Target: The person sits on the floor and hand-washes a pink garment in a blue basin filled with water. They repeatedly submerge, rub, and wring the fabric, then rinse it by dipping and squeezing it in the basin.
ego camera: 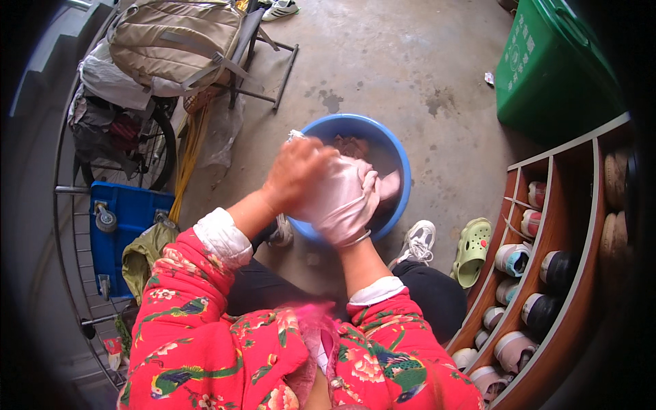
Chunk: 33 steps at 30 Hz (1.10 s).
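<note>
Over a blue plastic basin (405,174) on the floor, both hands work on a wet pale pink cloth (341,192). My left hand (301,166) is curled over the cloth's left side, blurred by motion. A bit of white material (295,134) sticks out beyond its knuckles. My right hand (344,233), with a bangle at the wrist, is mostly covered by the cloth, which stretches and bunches around it; its fingers are hidden. Inside the basin lies brownish fabric (351,146), partly hidden behind the cloth, along with dark water.
Right of me stands a wooden shoe rack (543,205) with several shoes, a green clog (471,251) beside it. A green bin (548,72) is beyond. At left are a blue wheeled platform (128,241), a bicycle wheel (166,148) and a beige backpack (174,43) on a folding stool.
</note>
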Available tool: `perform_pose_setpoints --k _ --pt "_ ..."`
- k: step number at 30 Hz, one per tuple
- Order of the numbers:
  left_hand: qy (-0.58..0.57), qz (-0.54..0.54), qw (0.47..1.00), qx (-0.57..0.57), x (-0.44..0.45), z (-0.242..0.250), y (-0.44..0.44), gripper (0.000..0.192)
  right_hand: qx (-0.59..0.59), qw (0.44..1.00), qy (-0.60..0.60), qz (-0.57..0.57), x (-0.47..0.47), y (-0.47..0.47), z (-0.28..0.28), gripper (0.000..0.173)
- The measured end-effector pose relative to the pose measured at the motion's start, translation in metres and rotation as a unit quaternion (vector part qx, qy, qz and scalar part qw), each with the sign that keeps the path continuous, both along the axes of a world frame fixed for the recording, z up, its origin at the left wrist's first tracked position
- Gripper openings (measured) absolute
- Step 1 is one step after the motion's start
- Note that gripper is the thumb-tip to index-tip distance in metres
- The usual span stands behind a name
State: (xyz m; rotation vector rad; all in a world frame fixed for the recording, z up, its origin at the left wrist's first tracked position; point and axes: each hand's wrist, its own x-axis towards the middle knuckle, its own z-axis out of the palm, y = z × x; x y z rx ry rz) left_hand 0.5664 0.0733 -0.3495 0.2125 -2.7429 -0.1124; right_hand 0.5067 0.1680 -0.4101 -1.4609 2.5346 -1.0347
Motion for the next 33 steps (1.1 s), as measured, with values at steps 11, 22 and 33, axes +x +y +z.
perform_pose_setpoints --k 11,22,33 --pt "0.048 0.086 0.995 0.031 -0.015 0.001 0.007 0.025 0.004 1.0 0.016 0.002 0.009 -0.004 -0.024 0.036" --pt "0.069 0.088 0.993 0.029 -0.018 -0.013 0.017 0.018 0.064 0.997 0.047 -0.006 0.002 0.002 0.002 0.041" --pt "0.083 0.199 0.976 -0.011 -0.01 -0.012 -0.043 0.03 -0.006 1.0 -0.008 0.029 0.0 0.0 0.015 0.027"
